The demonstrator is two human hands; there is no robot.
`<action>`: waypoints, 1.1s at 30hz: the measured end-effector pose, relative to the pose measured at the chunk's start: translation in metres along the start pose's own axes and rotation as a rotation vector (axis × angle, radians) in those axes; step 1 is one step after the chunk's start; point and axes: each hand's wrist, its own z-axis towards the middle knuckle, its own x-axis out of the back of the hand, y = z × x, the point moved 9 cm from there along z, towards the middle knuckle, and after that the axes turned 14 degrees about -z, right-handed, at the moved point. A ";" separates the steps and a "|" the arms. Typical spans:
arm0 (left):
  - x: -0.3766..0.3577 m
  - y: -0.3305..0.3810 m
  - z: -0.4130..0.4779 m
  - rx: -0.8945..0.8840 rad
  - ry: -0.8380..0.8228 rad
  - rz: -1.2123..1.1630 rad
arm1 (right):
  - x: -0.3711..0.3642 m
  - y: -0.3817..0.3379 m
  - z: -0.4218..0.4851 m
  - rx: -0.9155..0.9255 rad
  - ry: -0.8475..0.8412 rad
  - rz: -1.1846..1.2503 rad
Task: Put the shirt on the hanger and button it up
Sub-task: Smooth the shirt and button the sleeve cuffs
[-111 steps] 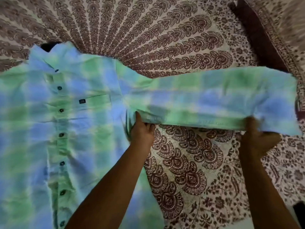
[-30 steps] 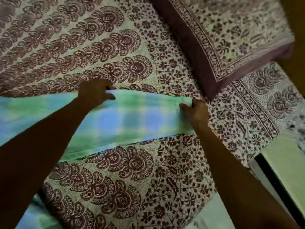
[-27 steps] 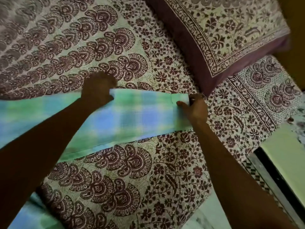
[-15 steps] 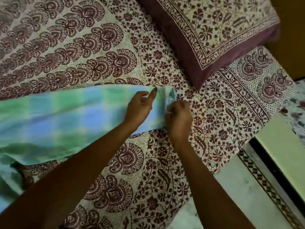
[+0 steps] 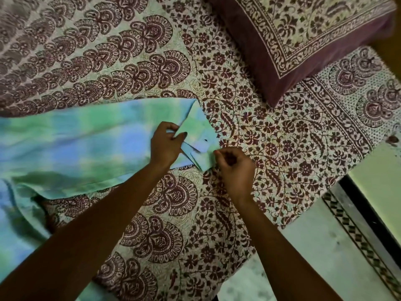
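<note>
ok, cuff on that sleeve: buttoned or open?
Open. The cuff flaps lie splayed apart, with the left hand pinching one flap and the right hand pinching the other's edge.

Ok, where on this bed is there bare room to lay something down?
Bare bedsheet lies between the cuff and the pillow, above the sleeve toward the far side, and below the sleeve toward the near edge. It is crowded at the cuff, where the left hand and right hand both pinch it.
</note>
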 end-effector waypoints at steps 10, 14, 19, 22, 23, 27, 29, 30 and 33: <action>-0.025 0.055 -0.042 -0.817 -0.161 0.802 | -0.046 -0.029 -0.003 0.140 0.006 -0.703; -0.023 0.039 -0.043 -0.543 -0.157 0.459 | -0.041 -0.036 -0.001 0.163 0.073 -0.694; -0.001 -0.018 -0.031 0.145 0.137 -0.131 | -0.043 -0.029 -0.001 0.098 0.023 -0.540; -0.010 0.028 -0.038 -0.343 0.003 0.346 | -0.041 -0.027 -0.012 0.103 0.056 -0.440; -0.019 0.037 -0.044 -0.524 -0.074 0.518 | -0.041 -0.025 -0.014 0.092 0.073 -0.398; -0.041 0.031 -0.046 -0.807 -0.341 0.926 | -0.038 -0.021 -0.018 0.057 0.089 -0.263; -0.041 0.028 -0.040 -0.787 -0.396 0.954 | -0.039 -0.024 -0.020 0.069 0.069 -0.257; -0.042 0.029 -0.038 -0.792 -0.426 0.982 | -0.039 -0.024 -0.021 0.064 0.065 -0.238; -0.053 0.035 -0.037 -0.935 -0.527 1.083 | -0.035 -0.016 -0.021 -0.048 0.076 -0.116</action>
